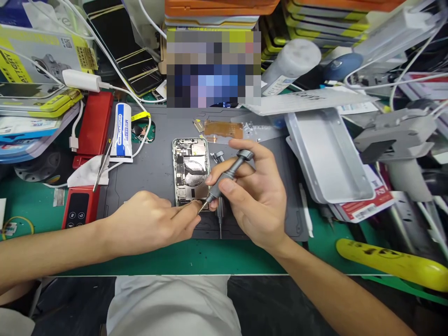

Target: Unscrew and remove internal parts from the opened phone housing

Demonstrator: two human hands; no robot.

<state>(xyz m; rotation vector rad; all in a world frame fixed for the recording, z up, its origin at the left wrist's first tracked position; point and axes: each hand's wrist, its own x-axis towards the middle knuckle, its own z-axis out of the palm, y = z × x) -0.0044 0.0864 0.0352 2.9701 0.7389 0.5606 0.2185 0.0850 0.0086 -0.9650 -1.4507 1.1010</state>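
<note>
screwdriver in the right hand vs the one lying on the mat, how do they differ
The held screwdriver is gripped by the right hand; the lying screwdriver is on the mat, partly hidden behind that hand. The held screwdriver slants, tip near the lower end of the opened phone; the lying screwdriver's tip points at the mat's near edge. Both are dark grey with slim metal shafts.

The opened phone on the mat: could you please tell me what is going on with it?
A person works at the opened phone with both hands. The right hand holds a screwdriver at a slant, its tip pointing down at the phone's near end. The left hand has its fingers at that same end, close to the tip. Whether the tip touches a screw is too small to tell. A second screwdriver lies on the mat.
</note>
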